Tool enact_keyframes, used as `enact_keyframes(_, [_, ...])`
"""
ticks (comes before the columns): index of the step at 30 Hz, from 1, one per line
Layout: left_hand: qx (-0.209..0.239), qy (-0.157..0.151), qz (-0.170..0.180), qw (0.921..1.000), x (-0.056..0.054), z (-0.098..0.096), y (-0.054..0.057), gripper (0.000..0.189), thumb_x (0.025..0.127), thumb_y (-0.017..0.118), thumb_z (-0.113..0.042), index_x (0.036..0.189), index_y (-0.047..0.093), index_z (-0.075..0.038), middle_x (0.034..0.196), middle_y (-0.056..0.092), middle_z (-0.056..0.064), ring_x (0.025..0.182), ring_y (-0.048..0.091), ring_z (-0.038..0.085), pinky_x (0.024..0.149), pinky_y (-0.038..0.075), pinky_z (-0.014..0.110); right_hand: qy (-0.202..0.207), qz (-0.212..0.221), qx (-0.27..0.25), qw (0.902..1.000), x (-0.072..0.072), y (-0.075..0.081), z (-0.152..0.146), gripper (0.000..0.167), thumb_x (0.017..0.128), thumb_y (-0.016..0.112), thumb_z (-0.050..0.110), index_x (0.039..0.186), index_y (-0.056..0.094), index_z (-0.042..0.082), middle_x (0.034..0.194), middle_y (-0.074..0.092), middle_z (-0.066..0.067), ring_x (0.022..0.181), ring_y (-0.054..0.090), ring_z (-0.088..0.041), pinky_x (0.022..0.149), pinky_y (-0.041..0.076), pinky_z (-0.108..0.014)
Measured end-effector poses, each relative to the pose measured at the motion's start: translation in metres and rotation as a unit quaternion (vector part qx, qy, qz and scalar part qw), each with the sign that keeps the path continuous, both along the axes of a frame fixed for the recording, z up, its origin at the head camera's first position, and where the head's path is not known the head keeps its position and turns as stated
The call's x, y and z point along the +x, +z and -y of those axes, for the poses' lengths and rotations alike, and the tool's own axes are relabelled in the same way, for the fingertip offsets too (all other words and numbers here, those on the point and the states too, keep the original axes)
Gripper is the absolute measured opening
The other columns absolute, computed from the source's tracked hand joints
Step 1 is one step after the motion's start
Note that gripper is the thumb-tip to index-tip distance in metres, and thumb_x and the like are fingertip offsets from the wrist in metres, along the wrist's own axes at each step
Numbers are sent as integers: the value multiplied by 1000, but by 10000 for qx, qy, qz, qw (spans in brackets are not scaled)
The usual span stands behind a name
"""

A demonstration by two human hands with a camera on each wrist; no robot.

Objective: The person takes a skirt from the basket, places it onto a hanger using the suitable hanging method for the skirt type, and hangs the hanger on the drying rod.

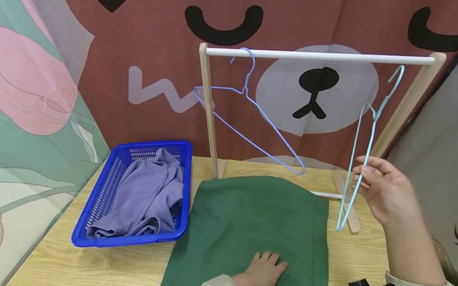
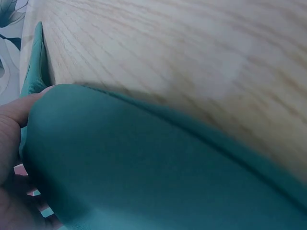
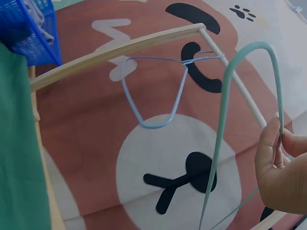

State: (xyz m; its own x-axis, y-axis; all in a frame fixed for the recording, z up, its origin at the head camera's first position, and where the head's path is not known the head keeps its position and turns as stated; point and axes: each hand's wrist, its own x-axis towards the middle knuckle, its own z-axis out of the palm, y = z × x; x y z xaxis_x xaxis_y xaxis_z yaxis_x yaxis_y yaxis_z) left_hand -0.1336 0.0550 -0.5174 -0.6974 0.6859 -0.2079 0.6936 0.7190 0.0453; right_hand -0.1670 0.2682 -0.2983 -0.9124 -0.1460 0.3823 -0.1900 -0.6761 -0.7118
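Observation:
A green cloth (image 1: 262,216) lies spread on the wooden table in front of the rack. My left hand (image 1: 263,275) rests on its near part with the fingers spread on top. In the left wrist view the thumb (image 2: 21,108) and fingers lie on either side of the green cloth's edge (image 2: 144,158), which lifts off the table. My right hand (image 1: 393,190) pinches one side of a light teal hanger (image 1: 373,129), held sideways at the rack's right end. The teal hanger's hook is near the rod; whether it touches cannot be told.
A blue clothes hanger (image 1: 260,110) hangs from the white rod (image 1: 320,56) of the wooden rack at left. Beside the green cloth stands a blue basket (image 1: 84,220) holding a crumpled purple garment (image 1: 147,195). A printed curtain (image 1: 147,126) hangs close behind the rack.

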Motion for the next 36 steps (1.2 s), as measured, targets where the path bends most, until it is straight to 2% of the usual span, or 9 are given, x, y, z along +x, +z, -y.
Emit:
enact_keyframes(6, [2,62,-186,9998,-2,-1,-2,69,65,64,-56,123,41,-27,121,39,-2,110,35,15,80,33,33,-56,-234,509,9984,11,-21,-4,29,87,31,-13,98,56,-6,82,60,-14,73,59,-19,63,48,-27])
enact_keyframes(12, [-42,115,-408,9991,-5,-1,-2,68,63,65,-56,120,43,-26,118,40,-1,107,36,16,77,33,33,-38,-287,648,9975,18,-36,-7,28,88,31,-12,99,55,-5,84,60,-13,75,59,-19,63,49,-28])
enact_keyframes(17, [-95,203,-271,9994,-7,-2,-1,67,64,65,-55,120,43,-25,118,40,-1,107,36,16,78,32,33,74,-147,611,9980,22,-51,-11,29,88,31,-12,101,56,-4,84,59,-12,75,60,-20,61,49,-28])
enact_keyframes(21, [-125,289,-107,9994,-9,-2,0,68,64,65,-55,120,43,-26,119,39,-2,109,35,15,80,32,33,-77,6,831,9965,26,-62,-14,30,88,32,-11,101,57,0,84,58,-8,75,59,-17,58,48,-26])
enact_keyframes(32, [-227,281,-219,9991,-10,-4,0,68,64,64,-57,121,42,-26,120,39,-2,109,35,15,80,33,33,-322,402,1300,9902,41,-91,-20,31,88,35,-10,99,59,6,86,58,-3,73,58,-13,62,48,-25])
enact_keyframes(36, [-227,295,-274,9989,-10,-5,1,68,64,64,-56,121,42,-26,120,38,-2,109,36,15,79,33,33,-334,537,1479,9870,47,-101,-21,31,88,36,-9,98,60,7,81,58,-3,72,58,-12,62,48,-25])
